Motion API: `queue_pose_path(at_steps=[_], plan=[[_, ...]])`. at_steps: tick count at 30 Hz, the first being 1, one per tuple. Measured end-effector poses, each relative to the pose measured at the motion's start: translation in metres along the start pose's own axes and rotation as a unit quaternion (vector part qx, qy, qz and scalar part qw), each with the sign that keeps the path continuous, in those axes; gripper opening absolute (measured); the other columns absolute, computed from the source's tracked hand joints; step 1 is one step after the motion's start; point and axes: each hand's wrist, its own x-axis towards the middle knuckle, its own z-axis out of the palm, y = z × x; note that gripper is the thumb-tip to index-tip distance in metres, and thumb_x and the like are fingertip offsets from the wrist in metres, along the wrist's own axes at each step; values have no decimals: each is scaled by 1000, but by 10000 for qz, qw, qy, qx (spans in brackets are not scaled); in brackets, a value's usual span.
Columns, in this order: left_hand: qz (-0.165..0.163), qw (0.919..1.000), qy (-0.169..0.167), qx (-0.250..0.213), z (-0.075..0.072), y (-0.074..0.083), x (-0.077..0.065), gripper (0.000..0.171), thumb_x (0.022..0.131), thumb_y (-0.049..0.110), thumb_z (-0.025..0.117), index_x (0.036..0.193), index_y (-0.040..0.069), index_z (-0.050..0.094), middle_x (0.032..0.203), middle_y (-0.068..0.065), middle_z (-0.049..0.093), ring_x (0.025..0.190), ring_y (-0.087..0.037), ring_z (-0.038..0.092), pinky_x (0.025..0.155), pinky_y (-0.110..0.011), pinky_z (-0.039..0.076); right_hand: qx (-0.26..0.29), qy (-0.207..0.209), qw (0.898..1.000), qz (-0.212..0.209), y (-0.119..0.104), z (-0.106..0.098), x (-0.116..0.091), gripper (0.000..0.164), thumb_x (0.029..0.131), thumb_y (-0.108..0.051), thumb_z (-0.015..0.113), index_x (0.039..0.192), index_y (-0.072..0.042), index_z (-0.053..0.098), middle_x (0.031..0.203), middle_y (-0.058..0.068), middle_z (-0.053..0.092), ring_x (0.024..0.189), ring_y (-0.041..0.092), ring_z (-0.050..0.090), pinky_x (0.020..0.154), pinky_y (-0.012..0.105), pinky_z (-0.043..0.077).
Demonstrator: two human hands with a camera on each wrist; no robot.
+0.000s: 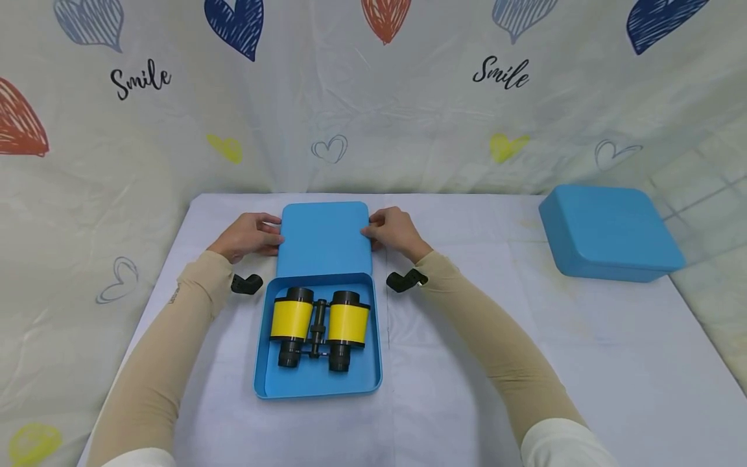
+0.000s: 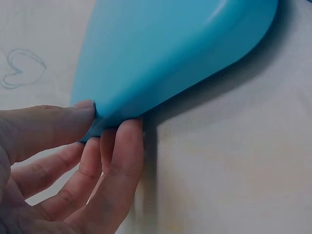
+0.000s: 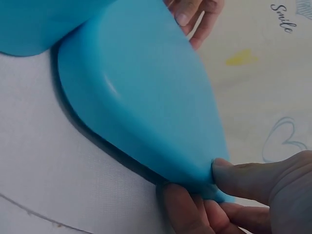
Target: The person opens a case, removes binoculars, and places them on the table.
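Note:
A shallow blue box base [image 1: 318,386] lies on the white-covered table with yellow and black binoculars [image 1: 292,319] inside, eyepieces toward me. Against its far rim is a matching blue lid [image 1: 324,240], smooth outer face up. My left hand [image 1: 249,235] pinches the lid at its left side, thumb on top and fingers at the lower edge, as the left wrist view shows. At the opposite side my right hand [image 1: 398,232] grips the lid the same way; in the right wrist view its thumb [image 3: 239,175] presses near the corner.
A second blue box [image 1: 613,230], with its lid on, stands at the table's back right. Behind the table hangs a pale curtain [image 1: 408,117] printed with hearts and the word "Smile". Black camera mounts [image 1: 248,284] stick out from both wrists.

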Motion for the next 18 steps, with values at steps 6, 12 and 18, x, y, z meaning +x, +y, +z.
queue_pose_path(at_steps=[6,12,18], plan=[[-47,10000,1,69,1,0,2,60,102,10,64,156,3,39,142,-24,53,96,-18,71,88,-30,62,-209,-43,9998,-53,-1,0,-1,49,98,-25,72,136,3,61,120,19,74,87,25,80,96,41,61],[-75,9998,0,161,3,3,2,59,102,10,63,155,1,39,140,-25,53,98,-21,71,87,-30,62,-417,-90,9991,-82,-3,-1,-2,49,98,-25,71,136,5,61,120,20,74,89,25,80,97,42,60],[-123,9991,60,402,6,6,2,57,102,10,64,153,0,42,138,-25,54,97,-22,70,86,-29,63,-660,-118,9976,-150,-3,-1,-4,47,97,-24,72,132,6,64,115,21,76,88,25,80,99,43,59]])
